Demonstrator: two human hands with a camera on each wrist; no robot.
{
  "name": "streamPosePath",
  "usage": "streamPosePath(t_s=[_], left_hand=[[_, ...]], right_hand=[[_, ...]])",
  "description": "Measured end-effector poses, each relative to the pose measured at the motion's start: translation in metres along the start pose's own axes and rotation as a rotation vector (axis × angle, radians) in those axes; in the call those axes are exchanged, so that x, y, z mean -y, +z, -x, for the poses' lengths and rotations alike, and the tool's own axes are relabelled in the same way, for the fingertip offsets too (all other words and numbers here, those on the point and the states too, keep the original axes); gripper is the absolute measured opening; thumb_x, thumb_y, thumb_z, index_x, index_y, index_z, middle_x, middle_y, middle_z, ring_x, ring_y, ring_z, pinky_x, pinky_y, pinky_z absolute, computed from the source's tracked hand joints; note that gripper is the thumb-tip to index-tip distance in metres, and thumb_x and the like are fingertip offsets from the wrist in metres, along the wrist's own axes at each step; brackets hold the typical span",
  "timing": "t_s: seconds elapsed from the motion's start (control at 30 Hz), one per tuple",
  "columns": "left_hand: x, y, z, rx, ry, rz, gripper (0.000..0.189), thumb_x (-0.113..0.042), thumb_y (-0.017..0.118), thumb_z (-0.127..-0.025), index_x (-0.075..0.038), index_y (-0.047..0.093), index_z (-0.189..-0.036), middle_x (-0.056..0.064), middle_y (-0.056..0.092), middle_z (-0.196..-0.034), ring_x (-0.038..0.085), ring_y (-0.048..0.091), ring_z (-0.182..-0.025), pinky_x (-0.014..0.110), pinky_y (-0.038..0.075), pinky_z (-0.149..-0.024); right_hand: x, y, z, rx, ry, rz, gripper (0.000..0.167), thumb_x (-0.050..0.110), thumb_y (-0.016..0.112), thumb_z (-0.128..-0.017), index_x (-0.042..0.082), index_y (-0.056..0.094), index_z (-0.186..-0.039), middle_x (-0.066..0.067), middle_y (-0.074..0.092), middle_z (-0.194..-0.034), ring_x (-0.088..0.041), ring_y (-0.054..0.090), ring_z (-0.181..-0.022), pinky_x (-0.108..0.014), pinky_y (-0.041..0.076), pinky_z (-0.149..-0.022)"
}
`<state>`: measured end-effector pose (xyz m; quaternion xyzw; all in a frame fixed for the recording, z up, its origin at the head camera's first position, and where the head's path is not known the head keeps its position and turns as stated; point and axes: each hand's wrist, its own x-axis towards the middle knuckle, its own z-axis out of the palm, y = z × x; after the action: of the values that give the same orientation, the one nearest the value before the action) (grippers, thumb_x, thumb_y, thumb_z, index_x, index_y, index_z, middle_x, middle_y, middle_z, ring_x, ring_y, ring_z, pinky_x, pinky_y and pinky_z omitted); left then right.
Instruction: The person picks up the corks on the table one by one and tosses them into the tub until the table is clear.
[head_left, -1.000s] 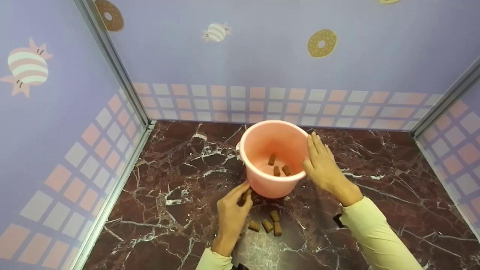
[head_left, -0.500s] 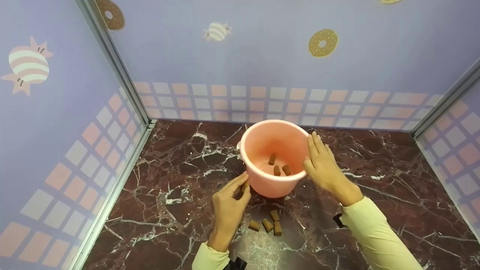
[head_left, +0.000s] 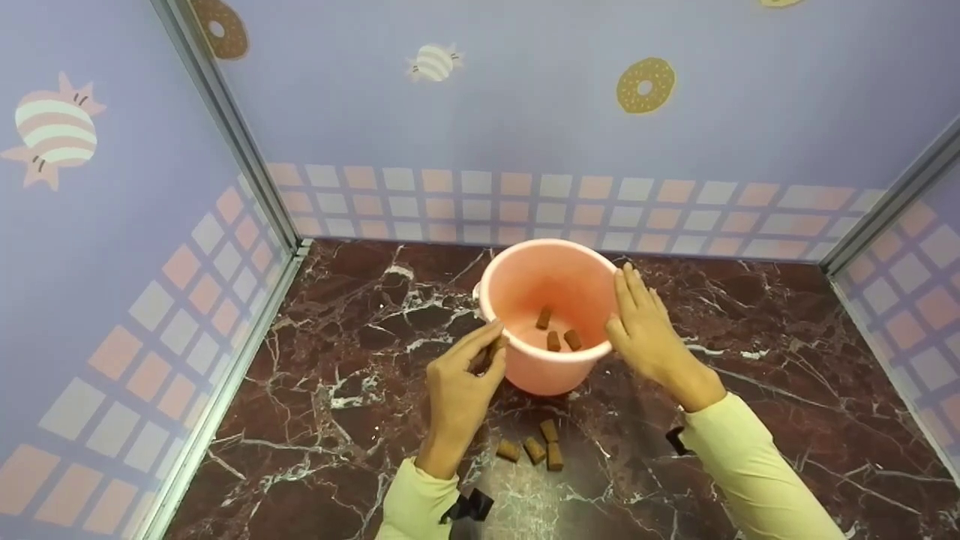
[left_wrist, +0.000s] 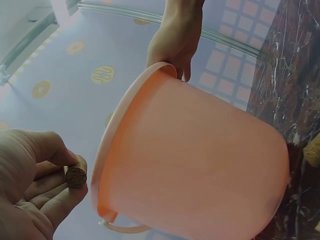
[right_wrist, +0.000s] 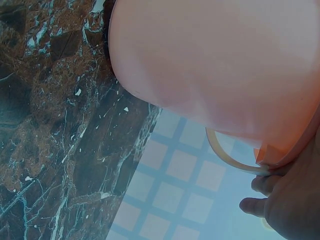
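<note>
A pink bucket [head_left: 536, 375] stands upright on the table, and several cork stoppers [head_left: 572, 340] lie on its bottom. My left hand [head_left: 459, 386] is at the bucket's near left rim, pinching a cork stopper [left_wrist: 76, 172] between thumb and fingers. In the left wrist view that cork is just outside the rim, its round end showing. At the bucket's right side, my right hand [head_left: 651, 334] rests against the rim with its fingers straight. The right wrist view shows its fingers [right_wrist: 255, 206] beside the bucket's handle [right_wrist: 227, 157].
In front of the bucket, several loose corks [head_left: 534, 450] lie close together on the dark marbled table [head_left: 360, 442]. Patterned walls [head_left: 525, 135] enclose the table at the back, left and right. Metal strips run along the corners.
My left hand has risen with the cork from low beside the bucket up to its rim. My right hand, the bucket and the loose corks have stayed in place.
</note>
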<state>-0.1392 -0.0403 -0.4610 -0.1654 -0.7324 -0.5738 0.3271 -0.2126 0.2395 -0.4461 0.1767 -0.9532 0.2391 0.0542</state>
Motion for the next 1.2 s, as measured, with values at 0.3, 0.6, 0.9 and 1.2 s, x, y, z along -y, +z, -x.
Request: streamPosePath(t_s=[0.3, 0.6, 0.9, 1.2], left_hand=[[0.002, 0.006, -0.018, 0.005, 0.044, 0.004, 0.034, 0.015, 0.08, -0.084, 0.006, 0.077, -0.116, 0.019, 0.076, -0.119, 0.028, 0.076, -0.108, 0.026, 0.061, -0.09], [0.007, 0.014, -0.028, 0.034, 0.048, 0.041, 0.035, 0.017, 0.076, -0.085, 0.007, 0.077, -0.118, 0.019, 0.076, -0.119, 0.026, 0.078, -0.096, 0.026, 0.064, -0.08], [0.011, 0.02, -0.033, 0.036, 0.065, 0.012, 0.036, 0.016, 0.076, -0.084, 0.006, 0.078, -0.118, 0.017, 0.077, -0.119, 0.025, 0.078, -0.095, 0.026, 0.064, -0.078], [0.012, 0.022, -0.036, 0.048, 0.09, -0.074, 0.036, 0.011, 0.081, -0.082, 0.004, 0.078, -0.118, 0.017, 0.077, -0.118, 0.021, 0.075, -0.08, 0.033, 0.065, -0.066]], right_hand=[[0.0, 0.0, -0.001, -0.01, -0.005, -0.008, 0.071, 0.016, 0.042, -0.106, -0.013, 0.012, -0.163, -0.03, 0.004, -0.173, -0.043, 0.005, -0.161, -0.06, 0.001, -0.129], [-0.002, 0.002, -0.002, -0.014, -0.012, -0.006, 0.071, 0.015, 0.043, -0.105, -0.014, 0.013, -0.162, -0.032, 0.005, -0.172, -0.044, 0.006, -0.161, -0.06, 0.001, -0.129], [-0.002, 0.001, -0.002, -0.025, -0.013, -0.009, 0.071, 0.015, 0.043, -0.105, -0.014, 0.013, -0.162, -0.031, 0.006, -0.172, -0.043, 0.006, -0.161, -0.059, 0.002, -0.13], [-0.001, 0.002, -0.001, -0.03, -0.019, -0.015, 0.07, 0.015, 0.042, -0.105, -0.015, 0.015, -0.162, -0.033, 0.007, -0.171, -0.045, 0.008, -0.16, -0.061, 0.004, -0.129]])
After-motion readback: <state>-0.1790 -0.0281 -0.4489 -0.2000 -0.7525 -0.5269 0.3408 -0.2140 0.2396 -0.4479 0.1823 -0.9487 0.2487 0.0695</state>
